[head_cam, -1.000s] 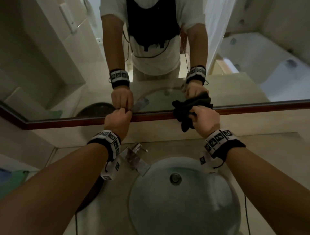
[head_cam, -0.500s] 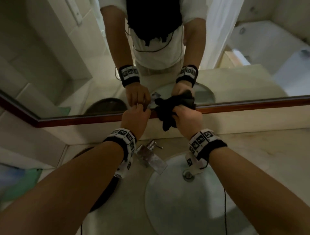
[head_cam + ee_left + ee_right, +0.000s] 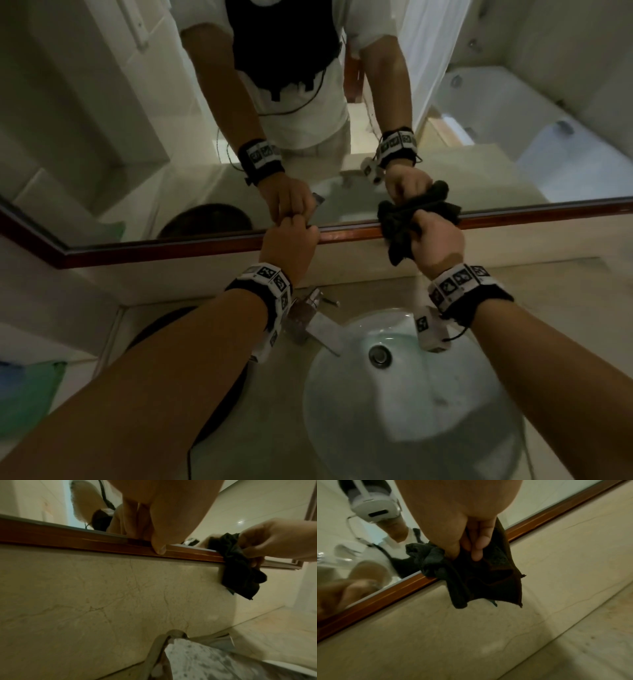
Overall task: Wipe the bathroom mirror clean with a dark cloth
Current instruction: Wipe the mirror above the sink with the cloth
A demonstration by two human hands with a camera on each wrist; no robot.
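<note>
Above the basin [image 3: 411, 394], both hands at the mirror's lower edge.
Right hand [image 3: 436, 240] grips the bunched dark cloth [image 3: 399, 226] against the wooden frame [image 3: 171, 245]; the mirror [image 3: 137, 137] glass lies just beyond and above. Left hand [image 3: 289, 243], fingers curled on the frame, holds nothing.

Cloth [image 3: 399, 233]: black/dark grey, plain. Mirror frame [image 3: 349, 236]: reddish-brown wood. Wall [image 3: 102, 595] under it: beige marble, thin darker veins. Sink [image 3: 411, 404]: pale blue-white, chrome drain. Wristbands [image 3: 270, 291]: black with white tiles carrying black square markers. Reflected shirt: white, black panel on chest.
</note>
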